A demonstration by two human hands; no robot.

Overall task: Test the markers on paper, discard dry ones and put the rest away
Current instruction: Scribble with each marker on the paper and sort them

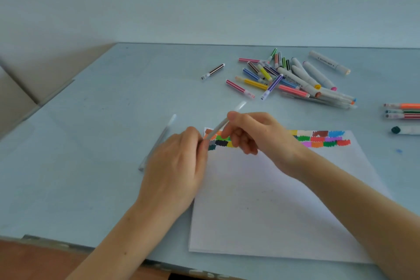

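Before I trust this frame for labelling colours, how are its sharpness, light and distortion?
Head view: soft, even light, faint shadows, no glare. The pen held by the right hand and left hand is smeared by motion blur; the swatches on the paper and the marker pile read clearly. Wide-angle bending shows at the table edges.

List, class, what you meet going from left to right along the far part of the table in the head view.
Lone brown-striped marker → jumbled marker pile → grey marker lying apart → three markers side by side at the right edge.
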